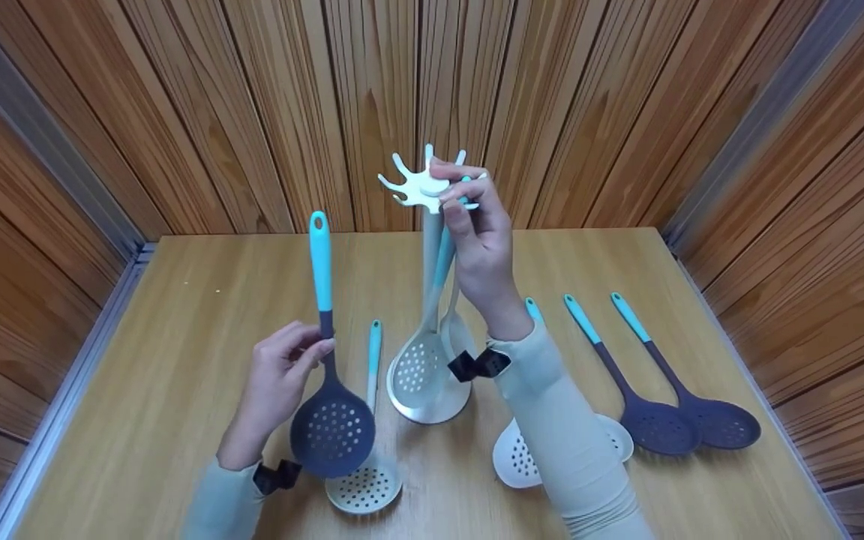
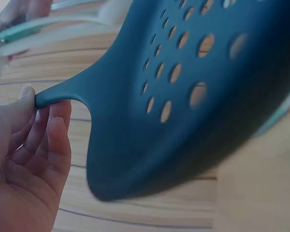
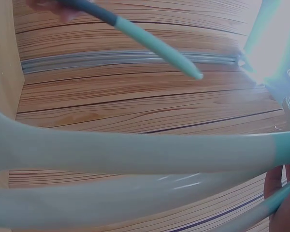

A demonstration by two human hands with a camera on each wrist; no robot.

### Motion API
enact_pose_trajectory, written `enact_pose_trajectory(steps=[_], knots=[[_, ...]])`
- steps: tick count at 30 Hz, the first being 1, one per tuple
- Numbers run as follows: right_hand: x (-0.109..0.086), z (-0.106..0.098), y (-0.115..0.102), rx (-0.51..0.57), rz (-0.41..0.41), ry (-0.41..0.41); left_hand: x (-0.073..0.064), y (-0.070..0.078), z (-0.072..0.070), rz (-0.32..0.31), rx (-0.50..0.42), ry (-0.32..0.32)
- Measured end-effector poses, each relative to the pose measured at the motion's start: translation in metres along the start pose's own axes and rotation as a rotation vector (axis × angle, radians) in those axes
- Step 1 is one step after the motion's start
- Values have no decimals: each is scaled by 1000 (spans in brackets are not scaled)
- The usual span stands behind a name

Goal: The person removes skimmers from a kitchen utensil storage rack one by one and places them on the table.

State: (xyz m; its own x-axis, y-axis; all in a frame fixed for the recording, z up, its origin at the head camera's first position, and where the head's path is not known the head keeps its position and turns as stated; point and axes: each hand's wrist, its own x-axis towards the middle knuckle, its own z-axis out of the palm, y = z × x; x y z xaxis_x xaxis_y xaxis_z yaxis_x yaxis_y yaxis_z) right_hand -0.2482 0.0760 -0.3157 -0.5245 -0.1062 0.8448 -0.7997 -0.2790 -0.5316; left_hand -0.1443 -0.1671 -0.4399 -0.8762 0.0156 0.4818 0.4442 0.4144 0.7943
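Note:
My left hand [image 1: 282, 375] pinches the dark neck of a skimmer [image 1: 332, 442] between thumb and fingers. Its turquoise handle points up, and its round perforated head hangs over the table. A pale utensil stand [image 1: 432, 411] with a ring of hooks [image 1: 415, 187] stands in the middle. At the hooks, my right hand [image 1: 484, 240] grips the upper turquoise handle of a pale skimmer [image 1: 417, 367], whose head hangs down beside the pole. Another pale utensil [image 1: 459, 337] hangs just behind it, its upper end covered by the hand. Two handles pass by the fingers in the right wrist view.
Below the dark skimmer, a pale skimmer [image 1: 364, 487] lies on the wooden table [image 1: 207, 360]. To the right lie another pale skimmer [image 1: 514, 457], partly under the right sleeve, and two dark slotted spoons [image 1: 661, 427]. Wood-panelled walls [image 1: 372, 112] enclose the table.

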Motion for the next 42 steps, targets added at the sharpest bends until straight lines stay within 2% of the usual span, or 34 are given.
enact_pose_trajectory(steps=[6,10,17,27,37,42], knots=[[0,2,-2,-1,3,-11,-11,-13,-18,-203,86,-35],[1,3,-3,-2,4,-19,-15,-23,-30,-286,125,-73],[0,4,-3,-11,10,-22,-25,-39,-43,-339,152,-126],[3,3,-3,-22,14,-23,-32,-55,-50,-406,202,-212],[3,4,-3,4,10,-20,-42,-74,-39,-507,200,-283],[3,4,-3,2,12,-22,-44,-81,-34,-533,202,-311]])
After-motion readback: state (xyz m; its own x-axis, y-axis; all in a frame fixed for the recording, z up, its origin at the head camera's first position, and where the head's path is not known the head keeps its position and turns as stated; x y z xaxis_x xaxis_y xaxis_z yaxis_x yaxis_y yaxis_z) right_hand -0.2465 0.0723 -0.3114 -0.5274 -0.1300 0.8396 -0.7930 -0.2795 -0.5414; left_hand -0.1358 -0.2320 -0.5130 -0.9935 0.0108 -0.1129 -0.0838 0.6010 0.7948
